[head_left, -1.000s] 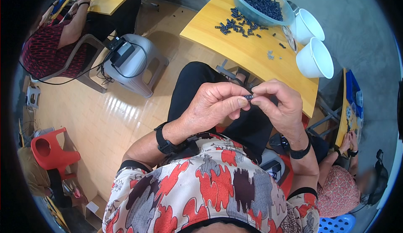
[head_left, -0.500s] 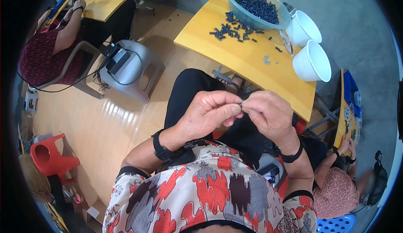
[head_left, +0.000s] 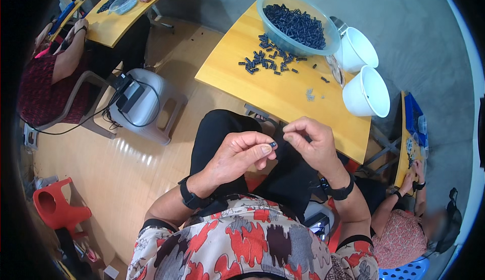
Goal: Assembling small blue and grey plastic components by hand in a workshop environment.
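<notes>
Left hand (head_left: pixel 238 153) pinches a small black cylindrical part (head_left: pixel 273 144) off the yellow wooden surface (head_left: pixel 323 116)'s near edge; slack pinch could drop it. Right hand (head_left: pixel 314 146) narrowly parted, probably empty.

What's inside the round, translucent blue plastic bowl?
The bowl holds a heap of small dark cylindrical pieces; they cover its bottom, so anything beneath is hidden.

Left fingers (head_left: pixel 256 152) pinch together; right fingers (head_left: pixel 303 124) hover nearby, slightly parted.

A red stool (head_left: pixel 69 207) stands lower left, a grey stool (head_left: pixel 151 109) left of centre, a blue seat (head_left: pixel 407 270) lower right.
</notes>
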A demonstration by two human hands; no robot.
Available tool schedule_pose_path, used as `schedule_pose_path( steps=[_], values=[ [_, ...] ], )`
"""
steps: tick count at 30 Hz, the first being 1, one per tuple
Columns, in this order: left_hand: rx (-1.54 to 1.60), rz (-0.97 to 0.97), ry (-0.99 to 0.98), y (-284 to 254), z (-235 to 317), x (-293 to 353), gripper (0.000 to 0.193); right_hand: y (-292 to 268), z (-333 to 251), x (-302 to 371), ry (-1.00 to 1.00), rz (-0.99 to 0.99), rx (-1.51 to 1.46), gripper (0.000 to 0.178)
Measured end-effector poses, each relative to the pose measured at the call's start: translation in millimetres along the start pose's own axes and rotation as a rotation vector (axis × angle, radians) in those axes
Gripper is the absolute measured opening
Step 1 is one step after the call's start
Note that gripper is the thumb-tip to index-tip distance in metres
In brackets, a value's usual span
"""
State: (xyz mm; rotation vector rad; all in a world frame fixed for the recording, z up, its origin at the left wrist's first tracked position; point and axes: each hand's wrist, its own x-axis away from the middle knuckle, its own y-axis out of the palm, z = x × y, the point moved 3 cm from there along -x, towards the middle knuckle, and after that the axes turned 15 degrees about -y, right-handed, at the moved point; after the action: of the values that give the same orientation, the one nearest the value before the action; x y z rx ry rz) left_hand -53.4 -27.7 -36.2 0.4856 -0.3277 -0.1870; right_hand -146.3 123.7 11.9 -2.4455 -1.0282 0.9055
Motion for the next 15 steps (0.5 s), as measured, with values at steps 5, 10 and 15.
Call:
schedule_pose_path(
  steps=[5, 10, 15],
  values=[
    [0.021, 0.022, -0.038, -16, -2, -9, 0.015, -10, 64, -19, 0.218, 0.010, 0.118, 0.010],
    [0.074, 0.030, -0.067, -30, -8, -18, 0.015, -20, 118, -55, 0.017, 0.008, 0.490, 0.011],
    [0.078, 0.041, -0.076, -39, -9, -23, 0.015, -22, 149, -83, -0.062, 0.020, 0.670, 0.009]
  ],
)
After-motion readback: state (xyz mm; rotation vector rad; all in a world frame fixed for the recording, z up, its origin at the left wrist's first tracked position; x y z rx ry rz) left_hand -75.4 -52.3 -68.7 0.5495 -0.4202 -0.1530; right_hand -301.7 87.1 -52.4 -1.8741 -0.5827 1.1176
